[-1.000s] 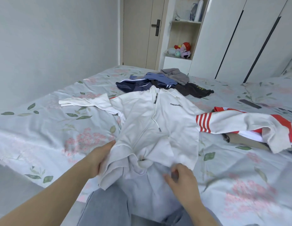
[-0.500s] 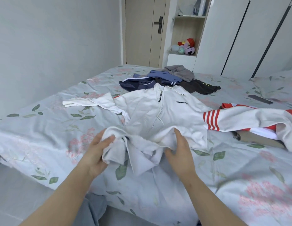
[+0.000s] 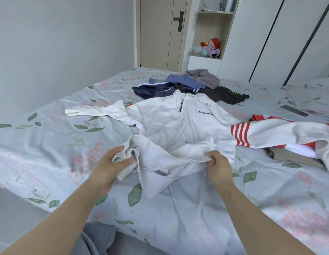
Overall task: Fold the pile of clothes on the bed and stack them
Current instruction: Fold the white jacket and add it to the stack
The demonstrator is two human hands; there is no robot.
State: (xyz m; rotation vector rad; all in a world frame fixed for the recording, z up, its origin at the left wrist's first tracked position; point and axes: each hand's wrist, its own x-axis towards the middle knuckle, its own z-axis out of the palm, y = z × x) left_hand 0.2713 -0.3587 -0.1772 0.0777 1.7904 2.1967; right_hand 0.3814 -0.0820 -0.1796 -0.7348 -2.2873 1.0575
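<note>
Head view: white zip jacket (image 3: 187, 126) lies front-up across bed (image 3: 49, 144), hem end nearest the person. Both hands grasp that hem: L hand (image 3: 112, 162) pinches a bunched corner betw. thumb & fingers, R hand (image 3: 218, 164) curls round the folded edge, raised a bit off the sheet. Sleeve w/ red stripes (image 3: 270, 133) runs right over a tan garment (image 3: 292, 159). Pile of dark clothes (image 3: 187, 85) sits just behind the collar.
</note>
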